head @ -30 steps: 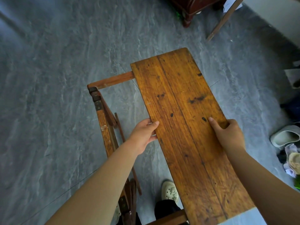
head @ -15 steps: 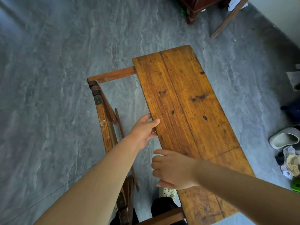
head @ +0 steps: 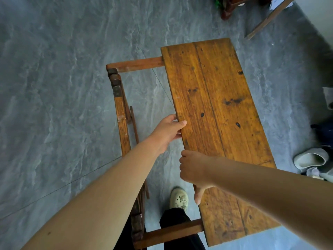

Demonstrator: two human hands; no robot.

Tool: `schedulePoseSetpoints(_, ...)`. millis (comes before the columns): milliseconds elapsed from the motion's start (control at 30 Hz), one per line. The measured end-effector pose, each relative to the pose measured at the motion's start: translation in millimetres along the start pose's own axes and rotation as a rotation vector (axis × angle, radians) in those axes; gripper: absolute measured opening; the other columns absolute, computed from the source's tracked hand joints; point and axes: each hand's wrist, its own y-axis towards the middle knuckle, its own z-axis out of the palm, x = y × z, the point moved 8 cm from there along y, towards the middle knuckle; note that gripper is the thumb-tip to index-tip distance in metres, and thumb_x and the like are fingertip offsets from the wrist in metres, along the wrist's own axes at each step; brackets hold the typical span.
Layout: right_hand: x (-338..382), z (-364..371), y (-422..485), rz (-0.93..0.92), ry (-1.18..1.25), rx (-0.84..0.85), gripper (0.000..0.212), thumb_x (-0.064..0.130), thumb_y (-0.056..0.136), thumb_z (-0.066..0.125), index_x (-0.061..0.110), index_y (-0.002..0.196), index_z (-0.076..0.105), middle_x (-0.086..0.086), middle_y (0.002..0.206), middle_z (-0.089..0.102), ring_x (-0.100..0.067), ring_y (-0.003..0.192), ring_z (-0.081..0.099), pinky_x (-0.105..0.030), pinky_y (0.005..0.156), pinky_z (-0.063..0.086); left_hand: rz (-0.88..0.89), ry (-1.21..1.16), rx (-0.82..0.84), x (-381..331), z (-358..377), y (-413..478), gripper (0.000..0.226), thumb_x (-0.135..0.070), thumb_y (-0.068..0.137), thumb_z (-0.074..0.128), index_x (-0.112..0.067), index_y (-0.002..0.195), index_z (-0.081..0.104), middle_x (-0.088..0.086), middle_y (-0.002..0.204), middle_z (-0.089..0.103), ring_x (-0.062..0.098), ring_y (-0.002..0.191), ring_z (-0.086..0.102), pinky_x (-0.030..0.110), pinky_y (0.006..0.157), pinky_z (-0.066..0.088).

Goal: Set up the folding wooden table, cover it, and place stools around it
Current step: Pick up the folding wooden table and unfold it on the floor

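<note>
2 hands are seen, a left hand (head: 166, 131) and a right hand (head: 195, 170). 1 wooden tabletop (head: 216, 123) made of 2 boards is counted, with 2 crossbars (head: 137, 64) joining it to 1 side rail (head: 122, 123). 1 shoe (head: 179, 199) is worn; 1 slipper (head: 310, 158) is seen at the right edge.

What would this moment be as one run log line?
stage: unfolding table | left hand: grips tabletop panel left edge | right hand: grips same edge, nearer | frame: open | cover, stools: unseen
</note>
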Motion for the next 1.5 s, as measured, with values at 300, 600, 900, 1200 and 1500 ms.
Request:
schedulePoseSetpoints(300,0.4,7.7,8.3,0.05,0.003,0.077,0.085,0.081,0.072,0.043,0.011,0.116,0.06,-0.003,0.115,0.062,-0.026,0.114,0.049,-0.039,0.105,0.023,0.473,0.347,-0.246,-23.4,-98.9,-129.7,0.02,-0.028,0.095,0.049,-0.025,0.11,0.062,-0.012,0.1,0.069,0.003,0.093,0.064,0.016,0.083,0.048)
schedulePoseSetpoints(600,0.5,11.0,6.9,0.047,-0.041,0.074,0.087,0.084,0.071,0.038,0.01,0.11,0.06,-0.002,0.106,0.063,-0.025,0.103,0.05,-0.036,0.098,0.027,0.157,0.379,-0.266,85.8,-139.3,-139.3,0.045,-0.024,0.091,0.056,-0.033,0.133,0.042,-0.022,0.109,0.056,-0.019,0.089,0.054,0.011,0.082,0.044)
schedulePoseSetpoints(900,1.3,-1.7,-3.0,0.023,-0.019,-0.155,0.082,0.073,0.088,0.012,0.008,0.088,0.062,-0.001,0.076,0.054,-0.021,0.074,0.039,-0.035,0.084,0.027,0.241,0.358,-0.263,97.6,-136.5,-133.2,0.054,-0.026,0.091,0.057,-0.048,0.132,0.031,-0.019,0.109,0.054,-0.004,0.097,0.057,0.01,0.078,0.043)
schedulePoseSetpoints(1200,-2.9,-11.4,-5.0,0.111,-0.127,-0.435,0.067,0.061,0.093,0.029,0.016,0.046,0.045,0.006,0.043,0.037,-0.017,0.047,0.032,-0.031,0.063,0.025,0.406,0.285,-0.242,112.3,-159.2,-119.0,0.035,-0.023,0.097,0.045,-0.047,0.123,0.049,-0.022,0.114,0.053,-0.005,0.108,0.053,0.012,0.093,0.039)
schedulePoseSetpoints(1500,-4.1,-4.7,-13.9,0.109,-0.14,-0.526,0.065,0.059,0.093,0.032,0.018,0.043,0.042,0.006,0.041,0.036,-0.017,0.045,0.034,-0.032,0.061,0.035,0.43,1.168,-0.215,168.9,-178.0,-44.1,0.041,-0.026,0.099,0.035,-0.013,0.135,0.049,0.01,0.145,0.042,0.026,0.14,0.028,0.043,0.115,0.022)
